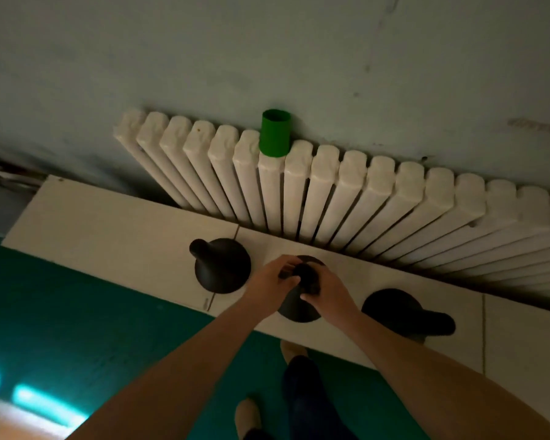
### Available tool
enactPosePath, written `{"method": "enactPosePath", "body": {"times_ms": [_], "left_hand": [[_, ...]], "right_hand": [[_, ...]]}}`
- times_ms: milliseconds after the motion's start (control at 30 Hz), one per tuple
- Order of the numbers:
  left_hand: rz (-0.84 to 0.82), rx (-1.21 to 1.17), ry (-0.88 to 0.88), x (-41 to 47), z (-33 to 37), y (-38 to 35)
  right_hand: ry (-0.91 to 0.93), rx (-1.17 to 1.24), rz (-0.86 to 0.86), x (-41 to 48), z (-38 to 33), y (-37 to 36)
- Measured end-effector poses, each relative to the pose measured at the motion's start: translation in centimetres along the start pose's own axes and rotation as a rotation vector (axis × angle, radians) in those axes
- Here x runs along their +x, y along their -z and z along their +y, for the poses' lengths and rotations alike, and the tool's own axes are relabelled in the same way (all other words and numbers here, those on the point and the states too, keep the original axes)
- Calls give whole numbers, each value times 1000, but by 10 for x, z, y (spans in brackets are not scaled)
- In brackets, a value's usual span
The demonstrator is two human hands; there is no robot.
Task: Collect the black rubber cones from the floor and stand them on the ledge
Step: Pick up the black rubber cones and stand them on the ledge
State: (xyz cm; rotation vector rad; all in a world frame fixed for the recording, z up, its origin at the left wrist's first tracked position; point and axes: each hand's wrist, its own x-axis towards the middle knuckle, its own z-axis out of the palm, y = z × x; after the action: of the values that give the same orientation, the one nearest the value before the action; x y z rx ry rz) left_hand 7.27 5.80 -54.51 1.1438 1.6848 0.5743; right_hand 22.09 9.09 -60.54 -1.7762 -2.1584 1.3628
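Three black rubber cones stand on the pale ledge [115, 236] below the radiator. The left cone [221, 266] and the right cone [400, 312] stand free on their wide bases. Both my hands are on the middle cone [297, 308]: my left hand [272, 279] grips its top from the left, and my right hand [326, 289] grips its top from the right. The cone's base rests on the ledge, partly hidden by my hands.
A white ribbed radiator [331, 192] runs along the wall behind the ledge, with a green cup [275, 133] standing on top. Green floor [77, 312] lies in front of the ledge. My feet [294, 350] are near the ledge's front edge.
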Motion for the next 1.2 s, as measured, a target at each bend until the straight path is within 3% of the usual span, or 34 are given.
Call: {"method": "enactPosePath", "body": {"times_ms": [300,600,800,933,1100,1200], "left_hand": [[-20,12,147,27,-29,-22],[-72,41,177,41,-34,-20],[-78,85,208,37,-30,-19],[21,59,300,28,-28,-2],[175,-64,342,-11,-30,53],[308,-148,409,-52,-38,90]], "right_hand": [[-33,0,-54,28,31,-27],[-11,-9,-97,41,45,-31],[16,-172,-149,43,38,-26],[-7,-287,-287,57,25,7],[-24,-200,-206,69,-22,42],[117,-220,-221,68,-85,32]]}}
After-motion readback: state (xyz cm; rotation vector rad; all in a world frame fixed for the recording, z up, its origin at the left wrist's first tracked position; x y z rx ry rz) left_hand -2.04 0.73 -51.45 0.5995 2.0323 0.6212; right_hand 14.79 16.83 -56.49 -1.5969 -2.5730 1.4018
